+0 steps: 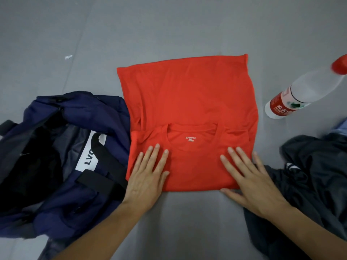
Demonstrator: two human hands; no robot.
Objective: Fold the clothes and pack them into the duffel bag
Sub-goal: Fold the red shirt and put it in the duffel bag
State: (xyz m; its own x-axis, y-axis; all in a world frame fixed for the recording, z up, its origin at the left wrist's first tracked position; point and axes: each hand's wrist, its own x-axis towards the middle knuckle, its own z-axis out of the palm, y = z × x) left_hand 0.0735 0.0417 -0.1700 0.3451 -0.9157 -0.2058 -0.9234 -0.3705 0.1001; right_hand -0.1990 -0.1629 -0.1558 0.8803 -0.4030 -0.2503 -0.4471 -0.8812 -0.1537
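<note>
A red T-shirt (187,102) lies folded into a rough rectangle on the grey surface, collar and size print toward me. My left hand (148,177) rests flat on its near left corner with fingers straight. My right hand (249,181) lies flat on its near right corner, fingers spread, thumb on the grey surface just off the shirt's near edge. A navy duffel bag (62,151) sits open to the left, touching the shirt's left edge, with black straps and a white label. A pile of dark clothes (315,175) lies to the right, under my right forearm.
A clear plastic water bottle (302,92) with a red cap and red label stands tilted in view at the right, beyond the dark clothes. A small white scrap (68,57) lies on the grey surface at the far left. A bit of light blue cloth (342,126) shows at the right edge.
</note>
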